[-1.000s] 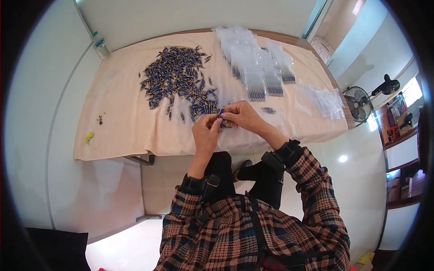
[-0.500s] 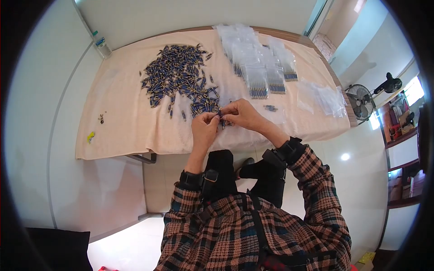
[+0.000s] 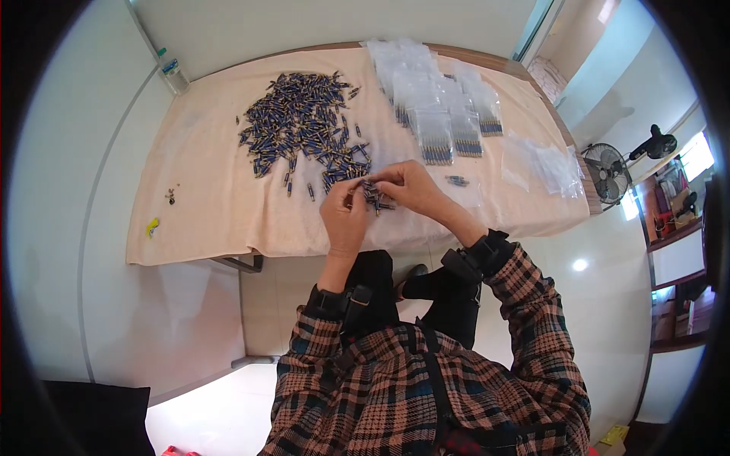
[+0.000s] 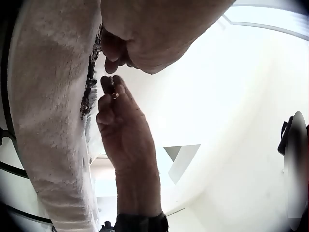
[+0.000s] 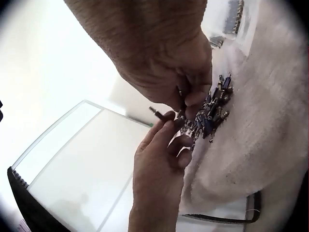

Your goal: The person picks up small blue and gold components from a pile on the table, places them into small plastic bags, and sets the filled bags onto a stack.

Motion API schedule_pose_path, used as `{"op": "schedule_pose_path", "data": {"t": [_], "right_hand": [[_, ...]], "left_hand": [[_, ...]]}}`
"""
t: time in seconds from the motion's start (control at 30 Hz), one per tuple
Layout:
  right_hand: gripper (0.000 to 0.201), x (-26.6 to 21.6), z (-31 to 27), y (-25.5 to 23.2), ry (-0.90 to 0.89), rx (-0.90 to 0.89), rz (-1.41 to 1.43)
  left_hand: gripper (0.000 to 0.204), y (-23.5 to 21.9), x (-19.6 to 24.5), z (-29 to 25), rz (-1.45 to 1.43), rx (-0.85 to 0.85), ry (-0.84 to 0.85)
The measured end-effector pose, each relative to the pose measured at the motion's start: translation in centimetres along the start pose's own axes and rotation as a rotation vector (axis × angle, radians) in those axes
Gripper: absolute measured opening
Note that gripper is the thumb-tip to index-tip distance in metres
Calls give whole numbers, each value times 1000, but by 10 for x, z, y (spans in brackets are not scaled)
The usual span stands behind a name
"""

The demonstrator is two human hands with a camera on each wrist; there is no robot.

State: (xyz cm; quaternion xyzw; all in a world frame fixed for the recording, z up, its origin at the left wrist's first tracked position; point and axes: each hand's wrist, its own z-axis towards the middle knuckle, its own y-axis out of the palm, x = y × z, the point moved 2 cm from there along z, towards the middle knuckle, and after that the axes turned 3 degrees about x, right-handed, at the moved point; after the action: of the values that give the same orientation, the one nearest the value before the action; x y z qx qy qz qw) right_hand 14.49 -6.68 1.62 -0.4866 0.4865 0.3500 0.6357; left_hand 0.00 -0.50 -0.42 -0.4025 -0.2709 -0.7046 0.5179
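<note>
My left hand (image 3: pixel 344 222) and right hand (image 3: pixel 417 191) meet at the front edge of a big pile of small blue connectors (image 3: pixel 293 121) with brass-coloured ends. In the right wrist view, the left thumb and fingertips pinch one connector (image 5: pixel 157 114), its metal end poking out. The right hand (image 5: pixel 169 63) pinches another small piece (image 5: pixel 180 91), mostly hidden by its fingers. Below the fingers lies a small heap of connectors (image 5: pixel 210 113) on the pale cloth (image 3: pixel 205 213).
Clear zip bags of connectors (image 3: pixel 437 137) lie at the back right, with flat bags (image 3: pixel 551 171) farther right. A few connectors (image 3: pixel 457 181) lie right of my hand. A bottle (image 3: pixel 173 72) stands back left; a yellow item (image 3: pixel 153 227) and tiny bits (image 3: pixel 172 199) lie front left.
Both hands have shifted slightly up toward the pile, and the fingertips have parted a little. More of the small heap beneath them shows now.
</note>
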Motion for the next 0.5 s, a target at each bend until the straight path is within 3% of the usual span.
{"op": "schedule_pose_path", "data": {"t": [0.07,0.23,0.33,0.5], "right_hand": [[16,5,0,-3,-47,112,42],[21,-10,-13,-19,24,70,-152],[21,-10,-7,-30,-48,173,-182],[21,-15,-6,-35,-194,193,-395]], "left_hand": [[9,-7,-1,-2,-163,1,-269],[12,-15,-20,-9,-193,14,-246],[10,-15,-18,-9,-236,-6,-329],[7,-20,-17,-9,-330,-8,-398]]}}
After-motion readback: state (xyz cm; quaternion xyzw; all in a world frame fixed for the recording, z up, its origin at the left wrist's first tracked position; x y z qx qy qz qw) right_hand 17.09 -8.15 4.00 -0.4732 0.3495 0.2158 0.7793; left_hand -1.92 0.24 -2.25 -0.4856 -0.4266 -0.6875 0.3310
